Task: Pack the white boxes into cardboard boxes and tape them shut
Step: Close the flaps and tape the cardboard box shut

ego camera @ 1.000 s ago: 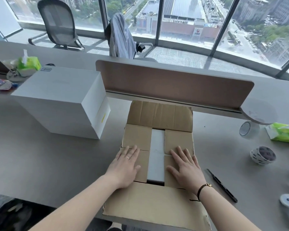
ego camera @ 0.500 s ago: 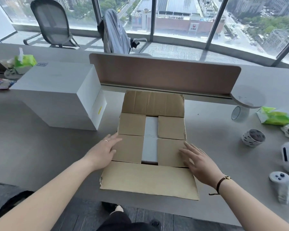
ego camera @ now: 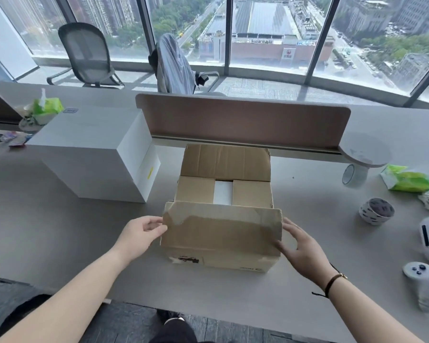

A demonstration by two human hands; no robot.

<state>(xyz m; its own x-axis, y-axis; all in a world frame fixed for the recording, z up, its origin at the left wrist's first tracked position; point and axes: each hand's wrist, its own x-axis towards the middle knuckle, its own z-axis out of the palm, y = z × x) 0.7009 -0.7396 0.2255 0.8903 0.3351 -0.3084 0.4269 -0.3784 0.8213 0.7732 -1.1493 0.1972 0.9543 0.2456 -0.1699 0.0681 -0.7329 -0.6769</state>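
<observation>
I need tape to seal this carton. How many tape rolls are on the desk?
2: a clear roll standing on edge under the round shelf at the divider's right end, and a patterned roll nearer, to its right. Others may be out of view.

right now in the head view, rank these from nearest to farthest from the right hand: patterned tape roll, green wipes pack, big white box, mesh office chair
From the right hand:
1. patterned tape roll, on the table to its right
2. green wipes pack, further right and back
3. big white box, across the cardboard box, on the left
4. mesh office chair, far back left by the window
</observation>
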